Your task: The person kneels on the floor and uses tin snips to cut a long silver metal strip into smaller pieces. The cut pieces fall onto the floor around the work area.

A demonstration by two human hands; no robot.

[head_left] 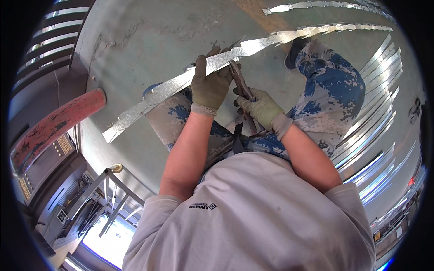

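Note:
A long, shiny metal strip (165, 90) crosses in front of me. Its left part is flat, while the stretch to the right is twisted in repeated turns. My left hand (210, 89), in a greenish work glove, is closed on the strip's near edge with the thumb lying up over it. My right hand (261, 109), gloved too, grips the dark, worn handles of a plier-like hand tool (241, 81). The tool's head meets the strip just right of my left fingers; its jaws are partly hidden there.
Several flat metal strips (377, 99) lie fanned out on the floor (135, 49) at the right. Another twisted strip (312, 5) lies at the far side. A chipped red pipe (58, 128) and a metal frame (122, 185) stand left. My legs in camouflage trousers (332, 86) flank the work.

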